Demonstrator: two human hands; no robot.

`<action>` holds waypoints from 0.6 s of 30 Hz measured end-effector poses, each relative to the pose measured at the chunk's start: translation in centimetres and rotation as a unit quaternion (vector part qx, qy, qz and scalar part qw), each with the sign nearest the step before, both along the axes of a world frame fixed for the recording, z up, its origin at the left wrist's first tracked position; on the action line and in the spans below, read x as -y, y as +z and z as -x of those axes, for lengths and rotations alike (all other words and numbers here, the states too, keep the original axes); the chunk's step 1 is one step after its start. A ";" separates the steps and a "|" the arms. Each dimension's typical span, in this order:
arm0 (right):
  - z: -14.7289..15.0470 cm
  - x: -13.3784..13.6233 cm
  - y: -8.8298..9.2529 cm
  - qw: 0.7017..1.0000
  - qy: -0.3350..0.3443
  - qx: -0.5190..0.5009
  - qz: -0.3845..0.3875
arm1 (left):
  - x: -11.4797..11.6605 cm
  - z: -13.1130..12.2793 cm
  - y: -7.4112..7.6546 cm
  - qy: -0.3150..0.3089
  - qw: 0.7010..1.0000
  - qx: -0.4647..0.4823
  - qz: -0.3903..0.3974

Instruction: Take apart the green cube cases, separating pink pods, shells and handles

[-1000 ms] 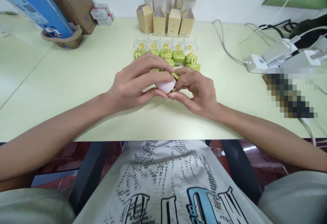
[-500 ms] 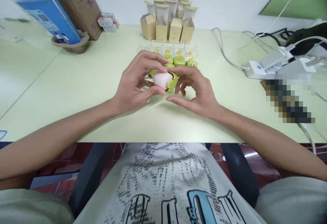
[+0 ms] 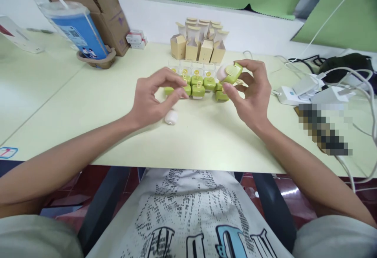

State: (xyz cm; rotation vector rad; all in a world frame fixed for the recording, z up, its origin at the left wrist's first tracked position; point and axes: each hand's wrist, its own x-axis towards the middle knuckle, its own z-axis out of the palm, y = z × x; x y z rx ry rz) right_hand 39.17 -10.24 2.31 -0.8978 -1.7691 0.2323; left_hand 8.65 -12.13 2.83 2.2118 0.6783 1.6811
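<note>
My right hand (image 3: 250, 93) is raised above the table, closed on a small green case (image 3: 232, 72) with a pale pink part showing at its left. My left hand (image 3: 151, 97) hovers low over the table (image 3: 88, 105), fingers curved and apart, with nothing gripped. Just under it a small white rounded piece (image 3: 171, 117) lies loose on the table. Between and behind the hands stands a row of several similar green cases (image 3: 198, 87) with yellow loops on top.
Several open kraft-paper boxes (image 3: 200, 42) stand at the back, clear plastic trays (image 3: 176, 66) in front of them. A blue cup with a straw (image 3: 79, 30) and a cardboard box (image 3: 108, 10) sit back left. A power strip and cables (image 3: 294, 93) crowd the right.
The hands have parted. My right hand lifted the green case up and to the right. My left hand let go, and a white piece now lies on the table. The camera tilted up.
</note>
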 end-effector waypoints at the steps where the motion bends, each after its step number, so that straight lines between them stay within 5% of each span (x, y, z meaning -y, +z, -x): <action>1: -0.6 -0.6 0.3 1.000 0.002 0.014 -0.003 | -0.6 0.4 0.2 0.041 0.999 0.008 -0.005; 4: -2.1 -2.1 2.1 0.996 0.011 0.092 0.010 | -2.6 2.1 0.3 0.179 0.980 -0.029 0.079; 7: -2.5 -3.4 4.7 0.976 0.043 0.209 0.052 | -4.8 3.9 -0.6 0.245 0.954 -0.081 0.151; 12: -1.1 -4.9 7.6 0.916 0.072 0.377 0.116 | -6.5 4.7 -2.5 0.251 0.937 -0.119 0.211; 18: 0.5 -5.2 6.1 0.890 0.059 0.437 0.120 | -5.8 3.5 -2.3 0.236 0.932 -0.120 0.247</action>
